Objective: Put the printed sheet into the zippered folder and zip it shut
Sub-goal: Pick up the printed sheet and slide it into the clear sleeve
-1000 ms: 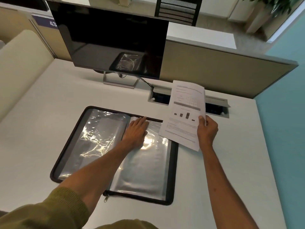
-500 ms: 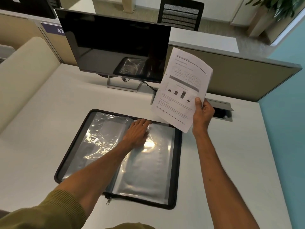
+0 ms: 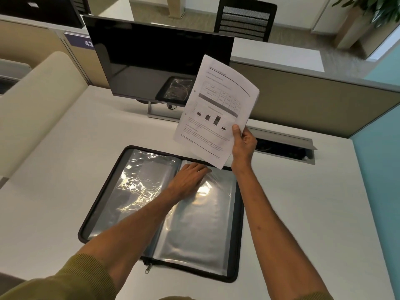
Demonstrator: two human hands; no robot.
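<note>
Sheet up in the air, folder open and waiting

Your right hand (image 3: pixel 243 146) pinches the white printed sheet of paper (image 3: pixel 216 109) by its lower right edge, thumb in front, and holds it up above the far edge of the black zippered folder with shiny clear plastic sleeves (image 3: pixel 164 213). The folder lies open and flat on the white desk (image 3: pixel 54 159), with nothing in its sleeves yet. Your left hand (image 3: pixel 190 180) lies on the folder's right sleeve near its top, fingers close together and mostly flat, holding nothing. I think the next job is to open the top of that sleeve with your left fingertips. Then bring the sheet down straight, bottom edge first, so it does not bend. The little silver zipper pull (image 3: pixel 148 268) waits at the folder's near edge.
</note>
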